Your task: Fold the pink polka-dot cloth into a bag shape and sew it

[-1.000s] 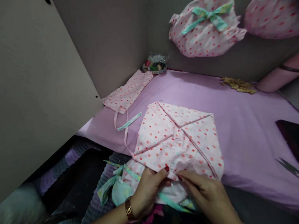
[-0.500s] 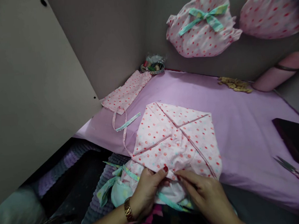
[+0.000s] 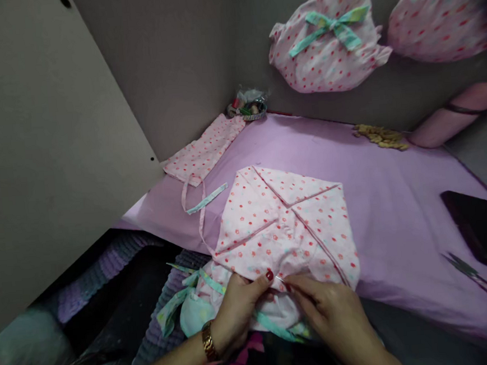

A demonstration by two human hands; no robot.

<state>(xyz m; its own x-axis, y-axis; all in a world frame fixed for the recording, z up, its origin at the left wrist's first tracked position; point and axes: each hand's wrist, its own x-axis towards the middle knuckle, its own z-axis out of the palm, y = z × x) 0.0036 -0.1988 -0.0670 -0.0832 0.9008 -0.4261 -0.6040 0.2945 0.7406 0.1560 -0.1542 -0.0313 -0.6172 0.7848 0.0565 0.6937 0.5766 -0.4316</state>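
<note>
A pink fabric piece with red dots point(image 3: 250, 218) lies partly on the lilac cloth and hangs over its near edge. My left hand point(image 3: 244, 300), with a gold watch at the wrist, pinches the fabric's near edge between thumb and fingers. Just to its right, my right hand point(image 3: 320, 306) is closed at the same edge, with a thin, shiny needle point(image 3: 279, 279) at its fingertips pointing toward my left thumb. Green and yellow ties point(image 3: 173, 309) and gathered fabric hang below and left of my hands.
The lilac cloth point(image 3: 388, 205) covers the surface. Scissors point(image 3: 481, 282) and a dark flat object point(image 3: 483, 231) lie at right. A pink bottle point(image 3: 453, 118), yellowish pieces point(image 3: 381, 137), a small basket point(image 3: 252, 110) and folded dotted fabric point(image 3: 207, 149) are farther back. Dotted garments point(image 3: 335, 57) hang above.
The needle now shows between my fingertips at the fabric's edge. My right hand has shifted very slightly left; the whole view has moved a little.
</note>
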